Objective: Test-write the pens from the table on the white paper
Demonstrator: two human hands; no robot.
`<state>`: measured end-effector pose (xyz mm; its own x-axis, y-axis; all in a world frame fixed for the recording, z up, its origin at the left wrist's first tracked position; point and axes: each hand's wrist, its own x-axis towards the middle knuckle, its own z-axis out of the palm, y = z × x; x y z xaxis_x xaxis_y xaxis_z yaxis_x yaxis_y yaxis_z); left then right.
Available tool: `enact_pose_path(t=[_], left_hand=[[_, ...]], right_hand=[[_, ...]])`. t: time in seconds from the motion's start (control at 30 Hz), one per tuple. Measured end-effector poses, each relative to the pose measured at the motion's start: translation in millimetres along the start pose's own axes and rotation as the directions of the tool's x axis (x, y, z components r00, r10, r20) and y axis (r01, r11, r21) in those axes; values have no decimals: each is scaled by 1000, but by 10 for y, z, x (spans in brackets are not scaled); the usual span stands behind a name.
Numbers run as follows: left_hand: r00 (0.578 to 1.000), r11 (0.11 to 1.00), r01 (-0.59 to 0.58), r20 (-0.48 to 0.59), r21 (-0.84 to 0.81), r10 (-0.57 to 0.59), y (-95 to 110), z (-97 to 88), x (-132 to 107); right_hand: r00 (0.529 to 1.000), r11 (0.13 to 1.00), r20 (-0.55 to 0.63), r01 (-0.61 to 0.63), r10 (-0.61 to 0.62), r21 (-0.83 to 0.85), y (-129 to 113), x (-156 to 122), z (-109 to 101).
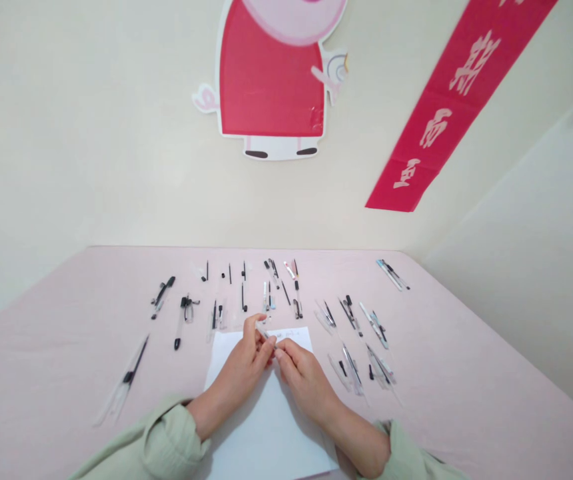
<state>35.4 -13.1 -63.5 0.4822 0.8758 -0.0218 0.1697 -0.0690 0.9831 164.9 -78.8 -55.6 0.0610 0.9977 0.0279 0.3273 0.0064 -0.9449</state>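
My left hand (246, 365) and my right hand (302, 373) meet over a white sheet of paper (266, 427) near the table's front edge. Both pinch a small clear pen part (265, 333) between the fingertips; the left hand holds its upper end, the right hand its lower end. Faint writing shows at the paper's top edge. Both wrists come out of pale green sleeves.
Several pens and loose pen parts lie in rows on the pink tablecloth (466, 373): a black pen (180, 323) at the left, a clear barrel (125, 380) further left, pens (376, 327) at the right, a pair (392, 274) at the back right. A wall rises behind.
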Motion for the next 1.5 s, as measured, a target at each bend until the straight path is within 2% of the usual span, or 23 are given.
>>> enact_pose_path(t=[0.23, 0.37, 0.6, 0.7, 0.87, 1.07, 1.17, 1.27, 1.33, 1.4, 1.47, 1.5], left_hand=[[999, 999, 6, -41, 44, -5, 24, 30, -6], [1000, 1000, 3, -15, 31, -3, 28, 14, 0], [1000, 992, -15, 9, 128, 14, -2, -8, -10], [1000, 997, -2, -13, 76, 2, -15, 6, -14], [997, 993, -2, -74, -115, -7, -9, -27, 24], [992, 991, 16, -122, -130, -32, -29, -121, 86], [984, 981, 1, -177, -195, -36, -49, -133, 94], [988, 979, -5, -150, -202, -26, -55, -125, 87], [996, 994, 3, -90, -112, -13, -50, -117, 68], [999, 998, -39, 0, 42, 39, -39, -107, 32], [982, 963, -164, 132, 215, 138, -25, -88, -18], [960, 924, -244, 212, 294, 186, -16, -74, -46]], right_hand=[[1000, 1000, 1, 21, -21, 0, 31, 5, 0], [1000, 999, 4, 31, -31, -9, 24, 10, -8], [999, 999, 26, 40, -39, -34, -6, 34, -18], [999, 999, 13, 35, -35, -39, 3, 54, 0], [999, 999, 17, 42, -41, -33, 5, 84, 5], [999, 1000, 45, 12, -11, -26, 17, 28, -42], [998, 999, -59, 31, -33, -35, 35, 36, -123], [948, 996, -316, 67, -48, 50, 52, 88, -251], [893, 989, -449, 94, -32, 118, 65, 127, -332], [872, 981, -490, 114, -22, 158, 80, 155, -383], [875, 978, -483, 117, -20, 172, 95, 164, -397], [881, 977, -472, 115, -18, 177, 100, 163, -392]])
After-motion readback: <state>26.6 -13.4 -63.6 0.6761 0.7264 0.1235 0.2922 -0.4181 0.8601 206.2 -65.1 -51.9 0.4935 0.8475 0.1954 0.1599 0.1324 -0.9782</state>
